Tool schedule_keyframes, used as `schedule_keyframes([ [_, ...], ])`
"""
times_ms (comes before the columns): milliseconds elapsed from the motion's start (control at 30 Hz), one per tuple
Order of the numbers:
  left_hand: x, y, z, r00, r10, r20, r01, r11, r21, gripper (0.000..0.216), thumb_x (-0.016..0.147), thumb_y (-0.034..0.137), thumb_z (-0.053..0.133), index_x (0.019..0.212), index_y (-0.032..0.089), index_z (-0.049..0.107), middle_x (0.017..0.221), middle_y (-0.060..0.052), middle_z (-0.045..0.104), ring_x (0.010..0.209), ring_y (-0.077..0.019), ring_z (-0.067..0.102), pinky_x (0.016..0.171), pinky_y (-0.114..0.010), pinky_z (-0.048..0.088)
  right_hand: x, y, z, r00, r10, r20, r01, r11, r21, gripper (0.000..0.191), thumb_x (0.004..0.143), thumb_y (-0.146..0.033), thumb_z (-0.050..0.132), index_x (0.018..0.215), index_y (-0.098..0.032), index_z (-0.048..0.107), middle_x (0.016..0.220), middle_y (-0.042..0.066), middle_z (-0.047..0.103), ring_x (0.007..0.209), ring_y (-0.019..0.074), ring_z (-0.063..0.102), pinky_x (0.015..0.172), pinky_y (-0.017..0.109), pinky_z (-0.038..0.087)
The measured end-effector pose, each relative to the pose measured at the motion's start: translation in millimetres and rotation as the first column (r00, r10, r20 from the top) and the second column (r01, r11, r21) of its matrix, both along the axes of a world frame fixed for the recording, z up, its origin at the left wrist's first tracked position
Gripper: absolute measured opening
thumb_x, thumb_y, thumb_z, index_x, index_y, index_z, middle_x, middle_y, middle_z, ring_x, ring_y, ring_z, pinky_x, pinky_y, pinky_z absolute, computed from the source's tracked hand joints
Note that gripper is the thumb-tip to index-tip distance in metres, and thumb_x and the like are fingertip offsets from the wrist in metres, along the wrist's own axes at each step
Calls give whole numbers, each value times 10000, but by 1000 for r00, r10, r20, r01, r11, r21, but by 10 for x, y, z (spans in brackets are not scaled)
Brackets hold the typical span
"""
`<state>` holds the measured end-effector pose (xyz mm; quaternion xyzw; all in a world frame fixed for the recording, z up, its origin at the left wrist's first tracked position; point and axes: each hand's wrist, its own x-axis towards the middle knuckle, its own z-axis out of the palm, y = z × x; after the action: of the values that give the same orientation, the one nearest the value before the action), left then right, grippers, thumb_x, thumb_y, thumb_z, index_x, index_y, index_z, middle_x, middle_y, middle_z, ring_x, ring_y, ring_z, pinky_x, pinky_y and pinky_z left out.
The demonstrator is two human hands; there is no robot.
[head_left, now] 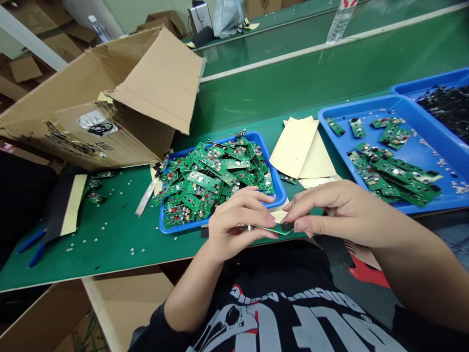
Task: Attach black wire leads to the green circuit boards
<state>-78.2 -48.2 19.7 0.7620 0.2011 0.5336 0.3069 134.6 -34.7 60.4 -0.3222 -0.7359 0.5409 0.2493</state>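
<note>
My left hand (238,220) and my right hand (330,210) meet at the near edge of the green table. Together they pinch a small green circuit board (280,227) with a black part on it and a pale backing sheet beneath. Both hands have their fingers closed on it. Just behind my left hand stands a small blue tray (275,195) heaped with several green circuit boards (212,178). To the right lies a larger blue tray (414,142) with more boards (392,171) spread in it.
Pale yellow sheets (298,146) lie between the two trays. A big open cardboard box (110,107) lies on its side at the left. A further blue tray (432,80) with dark parts is at the far right. Blue pens (31,244) lie at the left edge.
</note>
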Motion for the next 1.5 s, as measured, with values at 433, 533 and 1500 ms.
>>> schedule_keyframes([
  [433,102,-107,55,803,564,-192,-481,803,352,270,798,145,698,1062,150,645,1044,-67,505,796,-118,557,654,-237,542,-211,-156,-34,946,-308,-98,306,751,585,168,849,-84,564,817,-201,680,666,7,682,587,127,605,550,255,471],
  [533,91,-118,76,842,509,-179,-435,837,333,236,775,159,730,995,144,645,981,-57,607,861,-137,618,736,-247,564,-212,-162,-52,950,-308,-57,280,755,592,157,855,-96,567,845,-203,680,708,10,700,611,128,623,579,251,493],
  [1500,221,-197,121,963,222,154,-141,900,-412,382,777,98,689,1132,230,637,1162,-78,622,1084,-187,623,768,-218,605,-233,-122,-3,943,-330,34,188,618,763,154,897,-125,495,833,-204,611,690,18,664,637,150,603,598,285,460],
])
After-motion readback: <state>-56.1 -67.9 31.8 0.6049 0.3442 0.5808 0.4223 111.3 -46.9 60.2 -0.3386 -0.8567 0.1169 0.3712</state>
